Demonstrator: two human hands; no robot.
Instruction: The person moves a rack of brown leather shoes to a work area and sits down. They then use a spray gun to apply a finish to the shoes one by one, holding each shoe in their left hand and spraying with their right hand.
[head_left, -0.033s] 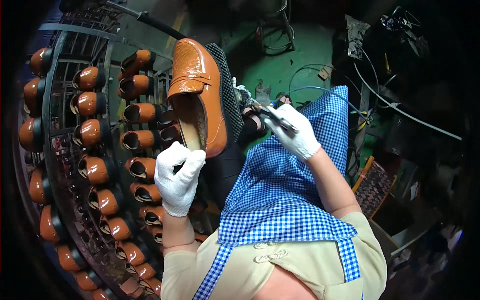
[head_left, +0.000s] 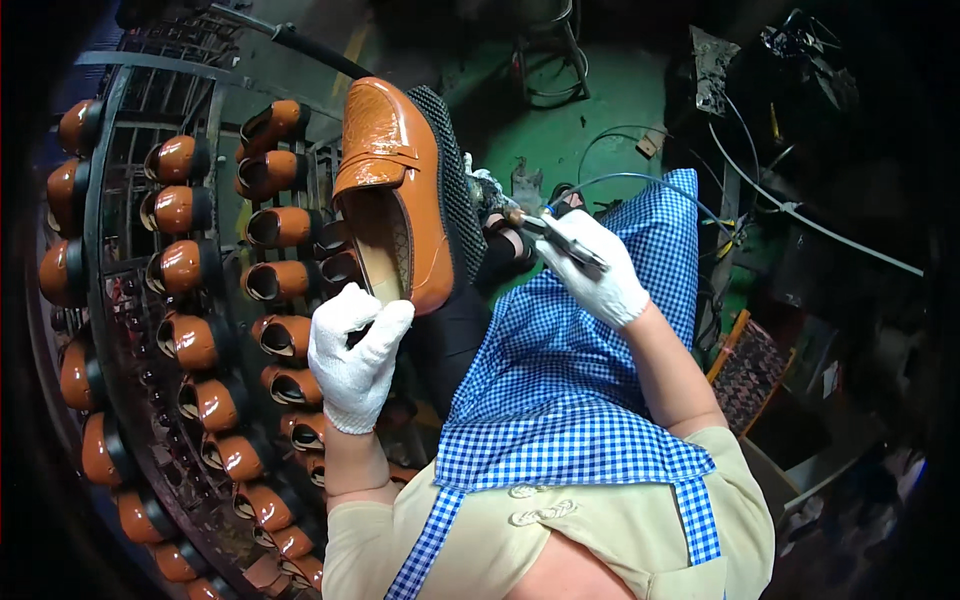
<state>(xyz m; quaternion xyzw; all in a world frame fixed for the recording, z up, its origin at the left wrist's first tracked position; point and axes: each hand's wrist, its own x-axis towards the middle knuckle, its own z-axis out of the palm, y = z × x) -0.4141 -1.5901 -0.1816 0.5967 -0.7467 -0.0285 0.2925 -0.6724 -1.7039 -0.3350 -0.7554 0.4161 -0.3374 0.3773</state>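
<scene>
A glossy tan-brown loafer [head_left: 425, 225] with a black textured sole hangs in front of me, toe pointing away. My left hand [head_left: 360, 355], in a white knitted glove, pinches the back rim of its heel. To the right of the sole, my right hand [head_left: 592, 268], gloved the same way, is closed around a slim metal spray gun [head_left: 565, 243]. A blue hose [head_left: 640, 178] runs to the gun's front. Between the gun's tip and the shoe there is a gap. My right fingertips are partly hidden behind the tool.
A metal rack [head_left: 95, 230] on the left carries several rows of similar brown shoes [head_left: 180, 265]. My blue checked apron [head_left: 560, 360] covers my lap. A stool [head_left: 550, 60] stands on the green floor [head_left: 620, 95] ahead. To the right lie a pale hose [head_left: 850, 245] and a woven-seat chair [head_left: 750, 365].
My right hand has shifted slightly to the right, and the spray gun in it has turned a little. The left hand and the loafer stay almost in place.
</scene>
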